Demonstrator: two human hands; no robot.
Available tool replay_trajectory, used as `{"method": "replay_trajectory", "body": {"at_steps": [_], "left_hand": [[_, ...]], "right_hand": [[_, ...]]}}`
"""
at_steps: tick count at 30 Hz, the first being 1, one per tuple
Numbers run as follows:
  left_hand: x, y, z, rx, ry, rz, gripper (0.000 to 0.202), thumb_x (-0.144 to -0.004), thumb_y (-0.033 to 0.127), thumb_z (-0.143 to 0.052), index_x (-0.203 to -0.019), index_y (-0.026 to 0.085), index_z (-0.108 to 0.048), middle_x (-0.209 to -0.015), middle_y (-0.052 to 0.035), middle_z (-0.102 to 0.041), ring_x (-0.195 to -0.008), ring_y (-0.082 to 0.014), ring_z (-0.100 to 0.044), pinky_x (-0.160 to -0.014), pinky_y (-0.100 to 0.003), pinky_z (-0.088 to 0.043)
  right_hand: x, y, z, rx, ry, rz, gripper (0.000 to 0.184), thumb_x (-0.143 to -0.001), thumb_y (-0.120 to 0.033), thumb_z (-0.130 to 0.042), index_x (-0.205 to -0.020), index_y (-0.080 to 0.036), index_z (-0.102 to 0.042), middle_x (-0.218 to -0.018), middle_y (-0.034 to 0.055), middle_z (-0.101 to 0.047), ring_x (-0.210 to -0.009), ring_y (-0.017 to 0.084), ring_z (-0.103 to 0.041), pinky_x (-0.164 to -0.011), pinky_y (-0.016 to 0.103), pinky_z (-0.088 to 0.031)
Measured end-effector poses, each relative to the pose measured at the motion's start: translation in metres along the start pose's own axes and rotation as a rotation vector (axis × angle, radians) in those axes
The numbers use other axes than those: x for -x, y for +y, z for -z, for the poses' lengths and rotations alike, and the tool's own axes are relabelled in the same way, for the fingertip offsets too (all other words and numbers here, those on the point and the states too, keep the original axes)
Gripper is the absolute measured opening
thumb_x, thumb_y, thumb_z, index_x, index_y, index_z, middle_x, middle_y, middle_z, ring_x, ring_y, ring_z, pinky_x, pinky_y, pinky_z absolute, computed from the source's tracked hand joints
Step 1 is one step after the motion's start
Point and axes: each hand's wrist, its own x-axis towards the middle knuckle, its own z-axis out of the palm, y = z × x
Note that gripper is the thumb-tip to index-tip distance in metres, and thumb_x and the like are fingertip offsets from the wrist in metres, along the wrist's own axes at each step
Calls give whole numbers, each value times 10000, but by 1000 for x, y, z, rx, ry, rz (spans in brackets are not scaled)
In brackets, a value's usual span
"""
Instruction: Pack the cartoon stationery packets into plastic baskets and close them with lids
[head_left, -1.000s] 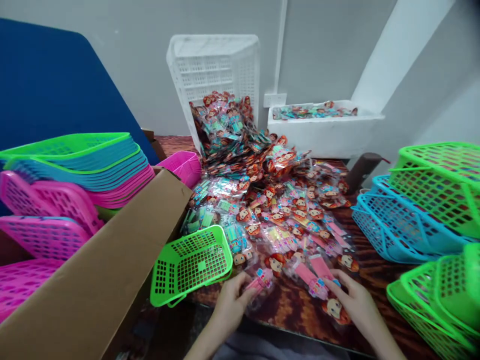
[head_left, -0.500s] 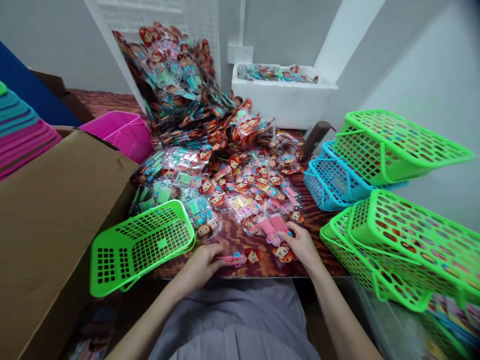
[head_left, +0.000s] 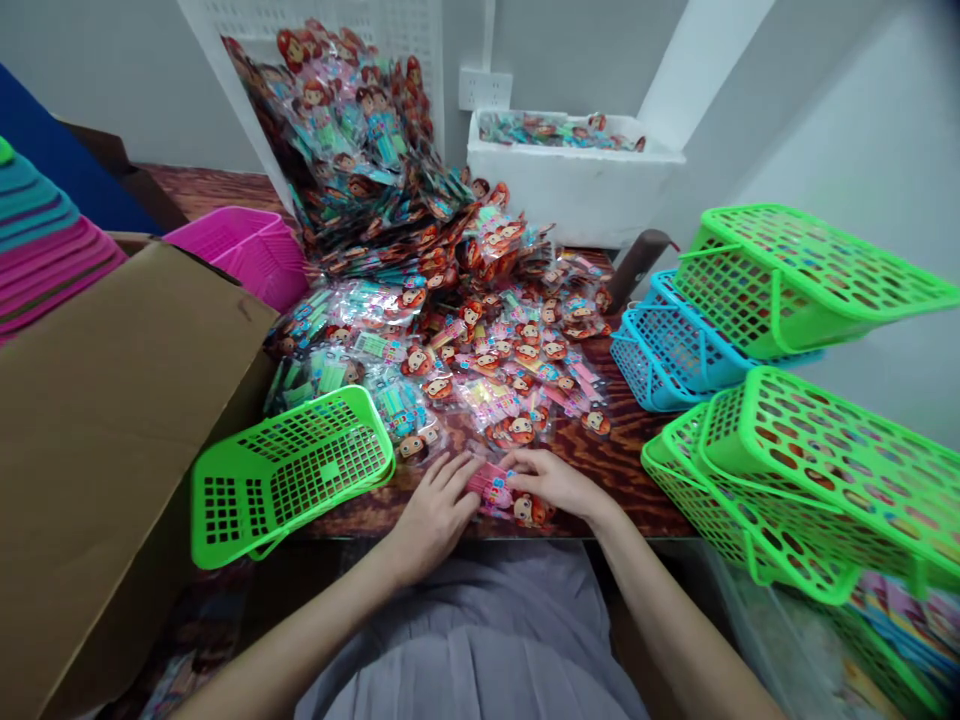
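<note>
Just above the table's front edge, my left hand and my right hand meet at a small bunch of pink doll-head packets. My left fingers close on the packets' left ends, while my right fingers grip them near the printed red-haired heads. How many packets are in the bunch I cannot tell. Beyond my hands lie loose clear-wrapped doll-head packets, mostly pink and yellow. Left of my left hand a green basket leans tilted, its open side toward me.
A big heap of packets rises against a white crate. A white foam box stands behind. Green baskets and a blue basket are stacked at right. A cardboard box and a pink basket occupy the left.
My hands have come together; the right moved left with its pink packets to join those in my left hand. The left moved slightly right. The view has shifted a little.
</note>
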Motion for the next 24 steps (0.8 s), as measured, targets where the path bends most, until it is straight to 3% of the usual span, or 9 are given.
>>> {"method": "replay_trajectory", "body": {"at_steps": [3, 7, 13, 17, 19, 21, 24], "left_hand": [[5, -1, 0, -2, 41, 18, 126, -957, 143, -494, -918, 161, -613, -1327, -117, -586, -1182, -243, -538, -1107, -492, -399], [7, 2, 0, -8, 19, 52, 117, -953, 135, -490, -927, 161, -601, -1186, -85, -631, -1015, -210, -556, -1119, -503, -374], [12, 6, 6, -13, 3, 101, 280, -939, 127, -466, -1210, 115, -539, -1059, -108, -611, -994, -250, -535, -961, -441, -487], [18, 8, 12, -52, -5, 98, 250, -944, 119, -448, -1167, 130, -562, -996, -98, -600, -934, -240, -542, -915, -420, -502], [22, 10, 15, -64, 14, 124, 181, -944, 119, -453, -1060, 141, -591, -961, -89, -592, -946, -237, -548, -980, -440, -474], [25, 11, 16, -77, 52, 152, 153, -938, 123, -465, -1020, 139, -594, -1067, -116, -593, -1079, -265, -535, -1074, -484, -404], [28, 13, 18, -74, 46, 174, 311, -926, 112, -461, -1228, 108, -534, -1199, -139, -577, -1160, -270, -517, -1131, -493, -340]], "right_hand": [[6, 3, 3, -56, 13, 7, 333, -830, -466, -650, -997, -179, -681, -985, 38, -707, -931, 204, -639, -881, 336, -482], [11, 3, -2, -105, 32, -21, 412, -857, -552, -612, -1016, -180, -690, -957, 34, -685, -915, 202, -621, -869, 340, -478], [6, -1, -11, -101, -40, -26, 441, -884, -580, -578, -1006, -173, -697, -993, 39, -690, -952, 203, -619, -906, 332, -461], [3, -8, -17, -20, -64, -15, 371, -906, -522, -567, -992, -181, -683, -1006, 25, -689, -967, 192, -612, -909, 307, -448], [5, -15, -24, 22, -99, -23, 310, -892, -455, -598, -1035, -190, -672, -981, 13, -693, -925, 185, -618, -859, 291, -459], [8, -23, -34, 115, -131, 5, 260, -877, -374, -614, -1065, -206, -676, -981, 7, -703, -904, 186, -624, -829, 284, -463], [10, -36, -45, 325, -181, 116, 192, -856, -274, -607, -1009, -226, -713, -1008, 8, -719, -947, 200, -623, -873, 293, -445]]}}
